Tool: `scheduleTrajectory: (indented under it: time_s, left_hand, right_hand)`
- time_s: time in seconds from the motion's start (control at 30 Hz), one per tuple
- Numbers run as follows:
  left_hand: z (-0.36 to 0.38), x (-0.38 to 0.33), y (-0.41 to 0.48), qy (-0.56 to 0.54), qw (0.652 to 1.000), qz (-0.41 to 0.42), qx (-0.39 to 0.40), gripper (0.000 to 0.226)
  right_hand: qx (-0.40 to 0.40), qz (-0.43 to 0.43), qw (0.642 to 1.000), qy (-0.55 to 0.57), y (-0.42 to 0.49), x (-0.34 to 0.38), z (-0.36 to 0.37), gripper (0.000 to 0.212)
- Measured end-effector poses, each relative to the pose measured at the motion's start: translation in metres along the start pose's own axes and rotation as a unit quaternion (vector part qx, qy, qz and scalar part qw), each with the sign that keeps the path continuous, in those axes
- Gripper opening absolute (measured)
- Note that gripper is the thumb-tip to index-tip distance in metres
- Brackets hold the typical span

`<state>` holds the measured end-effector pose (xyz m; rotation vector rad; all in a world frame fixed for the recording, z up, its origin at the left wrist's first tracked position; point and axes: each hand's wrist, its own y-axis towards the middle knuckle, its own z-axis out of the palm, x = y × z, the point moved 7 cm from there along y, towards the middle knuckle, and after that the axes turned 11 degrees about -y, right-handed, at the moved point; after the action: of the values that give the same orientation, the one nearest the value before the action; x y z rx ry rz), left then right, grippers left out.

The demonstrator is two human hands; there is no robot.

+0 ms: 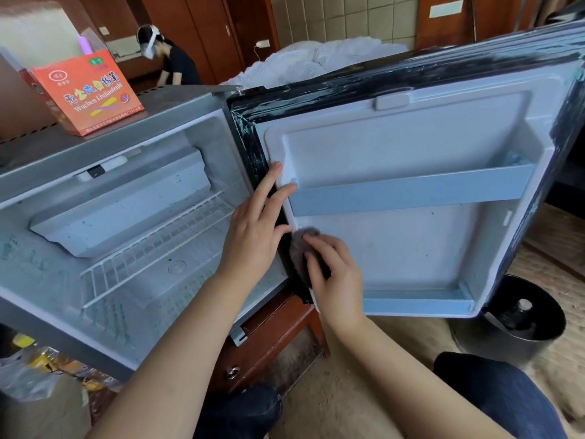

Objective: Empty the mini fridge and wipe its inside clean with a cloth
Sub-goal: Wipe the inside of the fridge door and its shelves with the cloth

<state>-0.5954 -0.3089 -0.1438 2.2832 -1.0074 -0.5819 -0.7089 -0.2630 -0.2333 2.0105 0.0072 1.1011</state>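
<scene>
Both hands work at the open door [411, 245] of the mini fridge [202, 137], centre of the frame. Left hand [256, 223] lies flat, fingers straight, on the black gasket [253, 153] at the hinge side, steadying. Right hand [335, 274] curls round the grey cloth [300, 245], pressing it on the liner just below the door rail [408, 193].

Method: brace the door, wipe downward in overlapping strokes, run a folded edge along the gasket groove.

Cabinet holds only its wire shelf [152, 248].

Hidden: most of the cloth under my fingers; cabinet floor behind my left forearm. Green specks inside could be dirt or stain; cannot tell.
</scene>
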Motion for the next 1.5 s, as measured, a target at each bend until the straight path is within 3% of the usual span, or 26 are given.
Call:
scheduleTrajectory:
  time_s: [0.17,0.3,0.4,0.6,0.7,0.83,1.0,1.13,1.3,1.37,1.5]
  left_hand:
    - [0.0,0.002,0.0,0.002,1.0,0.011,-0.005,0.065]
    - [0.001,0.003,0.0,0.001,1.0,0.005,0.0,0.065]
    - [0.0,0.002,0.0,0.011,1.0,0.0,-0.002,0.067]
    - [-0.001,0.0,0.002,0.009,1.0,-0.001,-0.007,0.069]
    - [-0.002,-0.001,0.001,0.013,1.0,0.003,-0.005,0.068]
    - [0.0,0.0,0.001,0.023,1.0,0.006,0.001,0.068]
    - [-0.003,0.003,0.001,0.019,0.999,0.025,0.001,0.067]
    - [-0.005,0.001,0.003,0.02,0.999,0.027,-0.003,0.068]
    - [-0.004,-0.001,0.004,0.019,0.999,0.027,-0.014,0.069]
    - [-0.004,0.0,0.004,0.02,0.999,0.029,-0.014,0.068]
    - [-0.003,0.003,0.001,0.018,0.999,0.033,-0.012,0.067]
  right_hand:
    - [-0.004,0.051,0.998,0.033,0.013,0.007,0.013,0.034]
    - [0.103,0.101,0.989,-0.009,-0.029,-0.033,0.032,0.041]
    - [0.173,0.15,0.973,-0.027,-0.045,-0.057,0.034,0.029]
    - [0.063,0.071,0.994,0.045,0.025,0.006,0.02,0.027]
    - [0.029,0.097,0.987,0.123,0.03,0.006,0.017,0.017]
    - [0.028,0.153,0.969,0.194,0.031,-0.001,0.021,0.013]
    - [0.052,0.068,0.985,0.151,0.02,-0.004,0.009,0.025]
    - [0.078,0.216,0.955,0.186,0.03,-0.027,0.013,0.02]
    - [0.089,0.24,0.944,0.209,0.037,-0.014,0.023,0.013]
    - [0.106,0.221,0.946,0.212,0.038,-0.011,0.018,0.015]
    - [0.129,0.064,0.979,0.147,0.032,0.0,0.001,0.029]
